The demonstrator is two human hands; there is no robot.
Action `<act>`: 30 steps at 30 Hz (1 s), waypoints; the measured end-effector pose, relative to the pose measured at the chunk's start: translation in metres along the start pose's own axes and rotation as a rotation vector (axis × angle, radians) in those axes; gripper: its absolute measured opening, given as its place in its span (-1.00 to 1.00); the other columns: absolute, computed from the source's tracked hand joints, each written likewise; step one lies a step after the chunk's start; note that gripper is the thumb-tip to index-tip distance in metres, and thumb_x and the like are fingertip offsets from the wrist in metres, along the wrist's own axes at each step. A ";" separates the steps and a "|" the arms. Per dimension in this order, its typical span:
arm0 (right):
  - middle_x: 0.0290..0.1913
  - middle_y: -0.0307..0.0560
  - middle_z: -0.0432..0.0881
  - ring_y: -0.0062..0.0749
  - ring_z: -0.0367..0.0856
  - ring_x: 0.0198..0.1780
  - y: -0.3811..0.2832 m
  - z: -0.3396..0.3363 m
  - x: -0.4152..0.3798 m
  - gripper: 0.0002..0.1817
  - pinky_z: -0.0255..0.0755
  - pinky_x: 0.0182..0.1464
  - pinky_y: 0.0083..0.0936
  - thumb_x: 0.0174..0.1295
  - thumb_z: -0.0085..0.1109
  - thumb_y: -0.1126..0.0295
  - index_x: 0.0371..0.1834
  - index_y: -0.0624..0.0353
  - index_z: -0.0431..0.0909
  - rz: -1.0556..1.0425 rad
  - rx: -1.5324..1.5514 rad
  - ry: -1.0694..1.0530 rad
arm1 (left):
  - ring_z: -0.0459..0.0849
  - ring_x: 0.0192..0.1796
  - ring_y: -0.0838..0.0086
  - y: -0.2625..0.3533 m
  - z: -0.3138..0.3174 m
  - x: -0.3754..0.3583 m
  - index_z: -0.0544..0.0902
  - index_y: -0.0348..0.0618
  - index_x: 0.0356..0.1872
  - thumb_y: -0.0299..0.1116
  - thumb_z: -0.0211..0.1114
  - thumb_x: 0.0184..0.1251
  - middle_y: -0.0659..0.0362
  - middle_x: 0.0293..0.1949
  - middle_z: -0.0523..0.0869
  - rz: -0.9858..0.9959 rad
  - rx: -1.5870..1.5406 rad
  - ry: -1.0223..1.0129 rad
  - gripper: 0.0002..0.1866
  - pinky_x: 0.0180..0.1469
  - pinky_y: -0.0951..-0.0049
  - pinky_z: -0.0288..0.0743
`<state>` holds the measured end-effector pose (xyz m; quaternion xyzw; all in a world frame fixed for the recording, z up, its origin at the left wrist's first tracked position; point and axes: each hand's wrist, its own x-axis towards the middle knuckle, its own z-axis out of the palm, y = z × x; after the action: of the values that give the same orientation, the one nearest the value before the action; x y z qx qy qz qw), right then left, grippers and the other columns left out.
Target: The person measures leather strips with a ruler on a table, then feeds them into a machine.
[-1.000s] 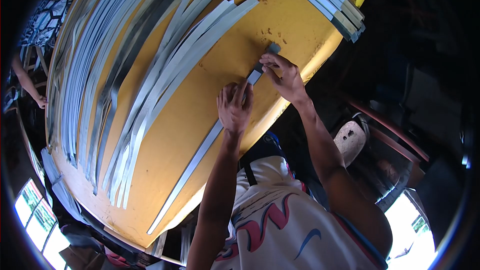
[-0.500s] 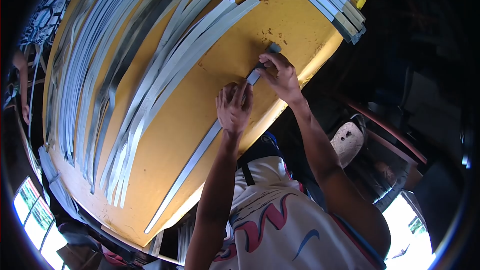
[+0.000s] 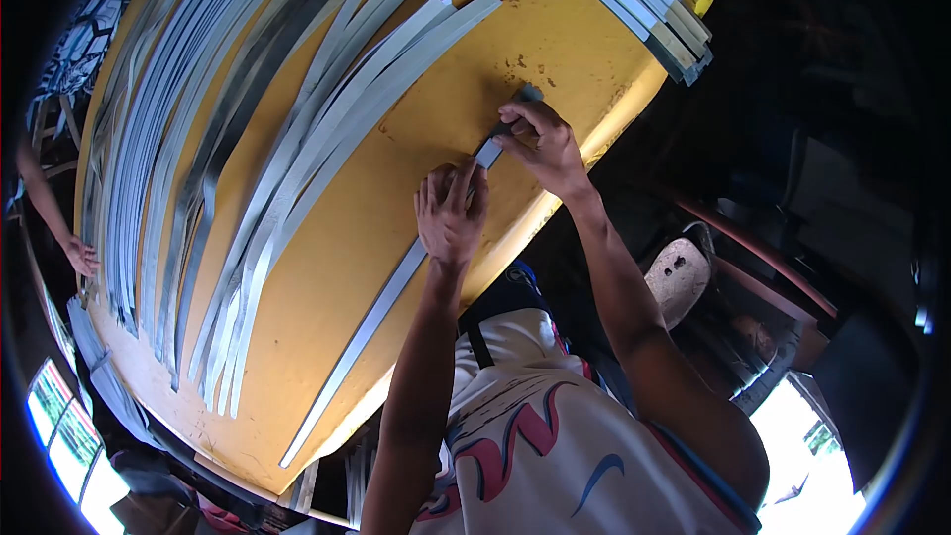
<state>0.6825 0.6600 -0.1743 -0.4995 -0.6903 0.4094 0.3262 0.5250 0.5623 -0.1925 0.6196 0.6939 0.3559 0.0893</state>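
Observation:
A long pale strip [image 3: 362, 337] lies on the yellow tabletop [image 3: 327, 267] and runs up under my left hand [image 3: 451, 213]. The fingers of that hand press down on the strip near its upper part. Just beyond them, my right hand [image 3: 543, 147] pinches the strip's dark upper piece between thumb and fingers. A short light section shows between the two hands. Past my right fingertips, a small grey-blue end [image 3: 530, 93] rests on the table.
Many long grey strips [image 3: 267, 198] lie across the table's left half. A bundle of strips [image 3: 634, 0] sits at the upper right edge. Another person's hand [image 3: 81, 256] is at the left edge. A pale slipper-shaped object [image 3: 679, 277] is at the right, below table level.
The view has shifted slightly, moving the table and my hands a little left in the frame. The other person's hand has come up toward the table's left edge. My hands keep their hold.

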 end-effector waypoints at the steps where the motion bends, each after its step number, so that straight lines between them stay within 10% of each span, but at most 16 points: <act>1: -0.08 -0.13 0.69 -0.44 0.70 -0.05 0.000 0.001 0.000 -0.58 0.62 -0.01 -0.50 0.16 0.48 0.53 0.10 0.20 0.62 -0.002 -0.005 0.015 | 0.67 -0.14 0.24 0.000 0.000 0.000 0.73 0.06 -0.02 -0.27 0.43 0.32 0.17 -0.16 0.68 -0.002 0.003 -0.006 -0.77 -0.08 0.21 0.51; 24: 0.03 -0.12 0.70 -0.42 0.68 -0.05 -0.001 -0.007 0.000 -0.53 0.61 0.02 -0.48 0.12 0.49 0.55 0.13 0.19 0.60 0.040 -0.010 -0.090 | 0.66 -0.14 0.24 0.003 -0.003 0.001 0.73 0.05 -0.01 -0.22 0.43 0.33 0.13 -0.19 0.67 -0.017 0.026 0.002 -0.76 -0.10 0.21 0.50; 30: -0.03 -0.06 0.71 -0.35 0.72 -0.08 0.009 0.003 0.001 -0.60 0.63 -0.01 -0.48 0.13 0.46 0.58 0.06 0.24 0.62 -0.019 0.002 0.004 | 0.59 -0.11 0.28 0.004 -0.007 -0.001 0.67 0.29 0.24 -0.32 0.40 0.27 0.17 -0.14 0.53 0.019 0.097 -0.135 -0.52 -0.10 0.23 0.46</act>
<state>0.6836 0.6616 -0.1834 -0.4933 -0.6939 0.4059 0.3323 0.5240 0.5583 -0.1853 0.6524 0.6967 0.2802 0.1022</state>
